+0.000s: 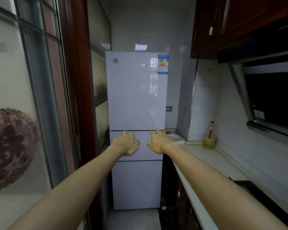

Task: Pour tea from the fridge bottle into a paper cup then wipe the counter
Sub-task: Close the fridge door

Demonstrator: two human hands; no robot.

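Both bare arms reach forward toward the tall white glossy three-door fridge [136,97], which stands at twelve o'clock at the end of the narrow kitchen. The left hand [125,143] and the right hand [158,141] hang side by side in front of the middle drawer panel, near the seam under the top door. The fingers [128,134] of both hands are spread wide and slightly curled, and they grip nothing; whether they touch the fridge front cannot be told.

All the fridge doors are shut, so the tea bottle is not in view; it is presumably inside. No paper cup shows either. The pale stone table [206,156] runs along the right from about two to five o'clock, with a clear plastic bottle of yellow oil with a red cap [209,138] standing at its far end near the wall.

The fridge front looks smooth and slick with no handle showing, so the likely hold is a door's edge, probably at the seam or side, pulled firmly against the seal. The tea bottle will probably be cold, perhaps damp and slippery, and fairly heavy if full; a full wrap round its body should suit, with the other hand free for the cap.
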